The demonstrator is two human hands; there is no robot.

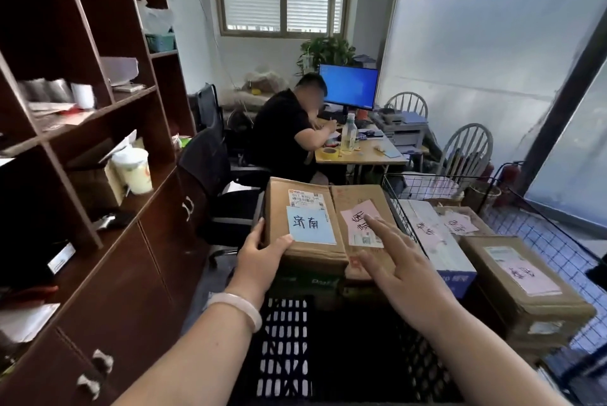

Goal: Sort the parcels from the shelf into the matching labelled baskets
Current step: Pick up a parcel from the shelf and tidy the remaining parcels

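Counting what is in front of me, I see five cardboard parcels, two baskets and my two hands. My left hand (262, 251) grips the near left corner of the blue-note parcel (279, 205), thumb on top and fingers down its left side. My right hand (404, 274) is spread flat with straight fingers over the pink-note parcel (354, 198), clamped on nothing, and I cannot tell whether the fingertips touch it. The hands are apart, one on each box.

These two parcels lie touching side by side at the far end of the black slotted basket (285, 346), raised on something dark with green print. The one I hold is a brown, scuffed carton with a white shipping label at its far edge and a pale blue note with two handwritten characters below it. Its neighbour bears one pink handwritten note and a small printed label.

In the wire basket (427, 184) to the right lie the three others, each with a pink note: a white-and-blue box (437, 241), a small brown box (460, 221) beyond it, and a larger brown box (525, 281) nearest me.

One pale bracelet (239, 305) circles my left wrist, and the brown shelf (108, 103) stands to my left
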